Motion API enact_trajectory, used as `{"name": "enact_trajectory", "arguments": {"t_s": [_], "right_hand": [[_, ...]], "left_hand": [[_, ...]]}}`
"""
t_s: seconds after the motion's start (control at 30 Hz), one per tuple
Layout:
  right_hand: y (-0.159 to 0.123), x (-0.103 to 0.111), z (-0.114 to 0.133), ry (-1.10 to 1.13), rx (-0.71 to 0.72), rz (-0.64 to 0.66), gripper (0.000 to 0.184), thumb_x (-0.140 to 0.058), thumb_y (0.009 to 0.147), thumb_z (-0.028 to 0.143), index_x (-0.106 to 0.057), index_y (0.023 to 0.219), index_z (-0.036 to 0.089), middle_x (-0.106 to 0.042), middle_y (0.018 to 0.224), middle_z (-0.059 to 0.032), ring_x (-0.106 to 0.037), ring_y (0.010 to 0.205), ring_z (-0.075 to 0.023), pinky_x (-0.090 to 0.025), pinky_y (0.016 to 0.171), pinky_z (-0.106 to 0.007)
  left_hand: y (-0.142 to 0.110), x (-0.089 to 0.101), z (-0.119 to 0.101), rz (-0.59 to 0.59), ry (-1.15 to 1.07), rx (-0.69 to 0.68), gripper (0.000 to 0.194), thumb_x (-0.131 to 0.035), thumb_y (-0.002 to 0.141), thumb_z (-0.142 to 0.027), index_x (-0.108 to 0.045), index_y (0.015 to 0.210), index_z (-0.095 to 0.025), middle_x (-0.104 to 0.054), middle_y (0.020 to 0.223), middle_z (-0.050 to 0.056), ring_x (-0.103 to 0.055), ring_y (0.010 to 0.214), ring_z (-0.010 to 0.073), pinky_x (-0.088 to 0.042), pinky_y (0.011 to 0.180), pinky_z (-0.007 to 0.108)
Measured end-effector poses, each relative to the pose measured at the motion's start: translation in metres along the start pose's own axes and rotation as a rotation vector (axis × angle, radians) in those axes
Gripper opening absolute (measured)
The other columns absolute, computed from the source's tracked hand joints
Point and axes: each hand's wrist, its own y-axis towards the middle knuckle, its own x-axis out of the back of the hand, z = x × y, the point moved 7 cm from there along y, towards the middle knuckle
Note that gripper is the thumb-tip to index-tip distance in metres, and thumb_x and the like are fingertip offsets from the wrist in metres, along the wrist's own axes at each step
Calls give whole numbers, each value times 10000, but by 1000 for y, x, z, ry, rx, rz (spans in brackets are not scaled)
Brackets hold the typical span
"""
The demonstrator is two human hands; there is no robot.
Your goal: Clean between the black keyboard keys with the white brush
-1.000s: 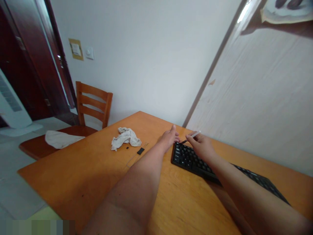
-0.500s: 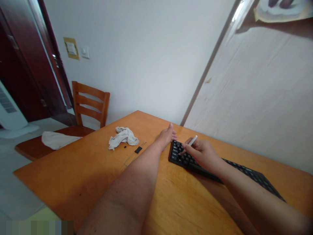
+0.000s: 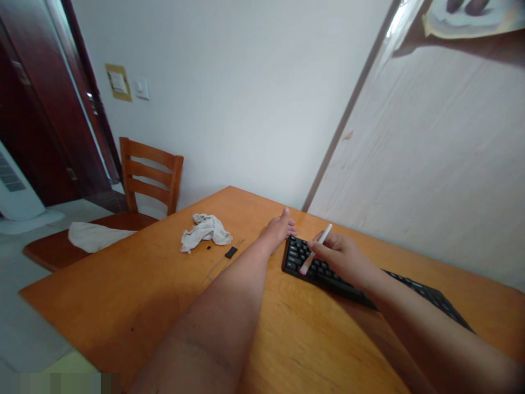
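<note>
Head view: R hand (image 3: 342,258) pinches white plastic pen-shaped stick (image 3: 316,246) btwn thumb & fingers, pink end pointing down-left, long axis diagonal, just above black kbd (image 3: 296,254); key legends too small to read. L hand (image 3: 279,232), fingers pressed together, holds nothing, just beside kbd, over orange wooden table (image 3: 123,279).

The right forearm (image 3: 414,312) hides the middle of the keyboard (image 3: 301,254). The small black pieces (image 3: 231,252) on the counter (image 3: 102,284) are too small to identify. A pale sheet (image 3: 467,16) at far right runs off the top edge, and a blurred patch (image 3: 61,383) covers the near left corner.
</note>
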Motion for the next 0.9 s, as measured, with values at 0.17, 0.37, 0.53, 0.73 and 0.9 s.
{"name": "enact_trajectory", "arguments": {"t_s": [0.17,0.37,0.53,0.73,0.9], "right_hand": [[22,11,-22,-35,-6,-145,323,-588,861,510,-636,803,195,-701,727,-32,-617,699,-208,-447,687,-327],[41,18,-35,-95,-7,-250,353,-555,878,516,-653,829,181,-709,723,-60,-629,686,-213,-463,667,-332],[46,25,-40,-155,1,-363,356,-570,861,522,-673,861,181,-700,744,-60,-617,703,-213,-464,679,-336],[36,22,-35,-250,11,-320,347,-541,888,508,-680,856,192,-701,762,-54,-627,700,-209,-464,679,-330],[15,17,-19,-300,39,-223,313,-517,920,470,-670,830,212,-718,791,-48,-657,744,-215,-469,724,-337]], "left_hand": [[-4,0,-2,-3,3,-1,776,-205,909,-752,-643,962,-114,-729,964,169,-710,876,232,-526,807,333],[-4,-1,-2,-2,1,1,778,-205,907,-755,-643,983,-117,-730,1001,177,-711,896,243,-526,812,342],[-2,-1,-1,-3,1,3,780,-211,904,-758,-645,991,-115,-731,1003,181,-711,900,251,-523,799,343],[-3,0,-2,-3,7,6,794,-207,901,-765,-647,1000,-111,-725,1031,178,-710,900,241,-522,806,336],[-2,-1,-1,-1,-3,6,797,-205,896,-771,-634,984,-105,-720,1011,182,-710,870,232,-524,796,332]]}}
